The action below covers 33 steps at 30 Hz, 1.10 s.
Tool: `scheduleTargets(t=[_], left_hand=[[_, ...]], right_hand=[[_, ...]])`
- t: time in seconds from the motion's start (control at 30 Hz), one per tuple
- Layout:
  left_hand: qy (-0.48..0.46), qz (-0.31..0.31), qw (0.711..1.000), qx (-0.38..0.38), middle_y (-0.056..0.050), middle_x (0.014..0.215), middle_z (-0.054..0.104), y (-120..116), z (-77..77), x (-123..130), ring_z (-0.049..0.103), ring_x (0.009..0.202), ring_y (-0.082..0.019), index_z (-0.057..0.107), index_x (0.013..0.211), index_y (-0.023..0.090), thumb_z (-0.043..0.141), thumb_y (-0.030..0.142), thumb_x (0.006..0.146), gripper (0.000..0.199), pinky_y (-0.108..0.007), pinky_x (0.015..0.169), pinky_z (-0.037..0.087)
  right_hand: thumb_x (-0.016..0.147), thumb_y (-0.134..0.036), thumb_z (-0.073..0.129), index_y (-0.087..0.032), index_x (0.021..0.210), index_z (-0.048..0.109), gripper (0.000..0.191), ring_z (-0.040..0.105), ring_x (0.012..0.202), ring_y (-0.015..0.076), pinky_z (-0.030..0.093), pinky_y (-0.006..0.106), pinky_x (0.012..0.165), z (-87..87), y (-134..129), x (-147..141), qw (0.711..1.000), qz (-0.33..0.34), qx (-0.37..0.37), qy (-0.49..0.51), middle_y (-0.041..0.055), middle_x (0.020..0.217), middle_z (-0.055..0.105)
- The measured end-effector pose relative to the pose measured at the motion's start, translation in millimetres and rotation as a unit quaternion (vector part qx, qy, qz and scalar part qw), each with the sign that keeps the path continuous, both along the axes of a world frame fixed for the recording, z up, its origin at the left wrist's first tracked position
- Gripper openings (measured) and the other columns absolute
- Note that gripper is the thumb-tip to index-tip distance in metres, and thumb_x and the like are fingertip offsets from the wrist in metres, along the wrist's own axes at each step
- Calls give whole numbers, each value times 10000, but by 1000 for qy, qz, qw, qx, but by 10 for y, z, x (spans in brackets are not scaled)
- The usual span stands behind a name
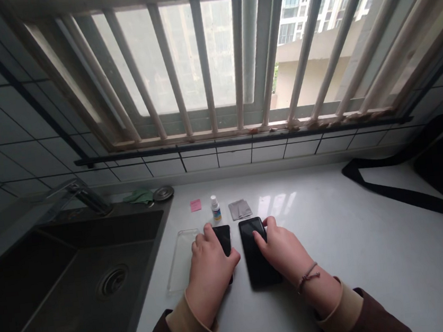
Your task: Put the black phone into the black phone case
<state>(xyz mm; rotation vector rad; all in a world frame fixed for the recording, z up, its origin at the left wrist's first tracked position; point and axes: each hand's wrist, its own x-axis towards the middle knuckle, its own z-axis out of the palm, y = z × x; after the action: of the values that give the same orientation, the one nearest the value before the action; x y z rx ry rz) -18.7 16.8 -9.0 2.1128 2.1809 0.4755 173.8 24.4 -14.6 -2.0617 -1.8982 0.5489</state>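
Phones (256, 263) lie near clear case (176, 267), small bottle (216, 209) and grey cloth (240, 209).

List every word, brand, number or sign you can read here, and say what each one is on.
No text here can be read.
Small bottle: its label is too small and blurred to read.
Pink slip: any marks on it are too small to make out.
Left phone and right phone: no readable lettering on what shows of their dark faces.
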Motion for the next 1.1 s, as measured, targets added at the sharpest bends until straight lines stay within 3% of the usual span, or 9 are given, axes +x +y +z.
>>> scheduleTargets(t=[0.2, 0.33, 0.47, 0.63, 0.73, 0.83, 0.93, 1.0, 1.1], left_hand=[[-101, 3, 995, -21, -234, 1254, 638, 29, 103, -16, 662, 1212, -388, 396, 1413, 92, 739, 338, 820, 728, -469, 1025, 502], [-204, 12, 977, -57, -185, 1195, 662, 57, 144, -52, 700, 1146, -363, 388, 1395, 154, 765, 398, 805, 742, -447, 941, 537], [-361, -12, 923, -132, -90, 1058, 671, 69, 89, -58, 728, 899, -278, 351, 1398, 192, 797, 476, 784, 810, -382, 785, 567], [-458, -106, 870, -147, -98, 1195, 637, -20, 27, 23, 687, 887, -204, 344, 1480, 227, 883, 369, 720, 942, -327, 770, 568], [-426, -154, 884, -118, -115, 1242, 627, -45, 76, 25, 667, 946, -224, 366, 1523, 235, 847, 427, 806, 885, -349, 795, 573], [-299, -142, 943, -28, -141, 1229, 629, 10, 155, -67, 647, 1032, -259, 506, 1424, 190, 584, 405, 1014, 469, -413, 900, 564], [-32, -23, 997, 67, -216, 1220, 612, 97, 213, -242, 591, 1184, -373, 599, 1309, 98, 470, 229, 1022, 340, -524, 1009, 512], [97, 71, 992, 40, -242, 1156, 603, 140, 234, -372, 604, 1141, -429, 624, 1264, 70, 403, 174, 1016, 348, -520, 880, 551], [150, 115, 981, -43, -246, 1102, 611, 176, 255, -524, 656, 1081, -431, 629, 1225, 72, 278, 90, 1006, 415, -454, 765, 561]], right_hand=[[1063, -489, 546, -147, 1218, 538, 376, 768, 831, 353, 425, 338, 640, 58, -41, 53, 998, -4, 31, -46, 172, 877, 769], [1067, -501, 528, -203, 1137, 606, 316, 740, 758, 271, 461, 330, 664, 178, -73, 23, 988, 45, 92, 112, 80, 833, 756], [1051, -541, 524, -234, 1131, 650, 341, 680, 544, 174, 493, 288, 564, 209, -134, -81, 940, 105, -15, 324, 31, 857, 778], [1054, -616, 435, -227, 903, 597, 447, 551, 398, 158, 390, 250, 397, 107, -147, -131, 903, 88, -126, 401, -15, 575, 640], [1045, -592, 464, -220, 868, 606, 436, 601, 508, 171, 422, 266, 456, 74, -115, -97, 918, 57, -53, 388, 15, 692, 673], [1063, -589, 429, -227, 876, 605, 444, 646, 694, 209, 483, 301, 602, 78, -87, -57, 926, 28, 22, 376, 37, 807, 698], [1068, -629, 394, -232, 858, 585, 487, 627, 776, 234, 492, 333, 695, 81, -74, -34, 924, -2, 49, 380, 40, 826, 677], [1063, -659, 379, -230, 849, 581, 520, 610, 789, 241, 488, 343, 709, 72, -72, -31, 920, -13, 47, 389, 46, 834, 664], [1056, -673, 387, -222, 868, 597, 532, 599, 811, 244, 485, 343, 722, 54, -72, -38, 914, -5, 38, 405, 49, 861, 659]])
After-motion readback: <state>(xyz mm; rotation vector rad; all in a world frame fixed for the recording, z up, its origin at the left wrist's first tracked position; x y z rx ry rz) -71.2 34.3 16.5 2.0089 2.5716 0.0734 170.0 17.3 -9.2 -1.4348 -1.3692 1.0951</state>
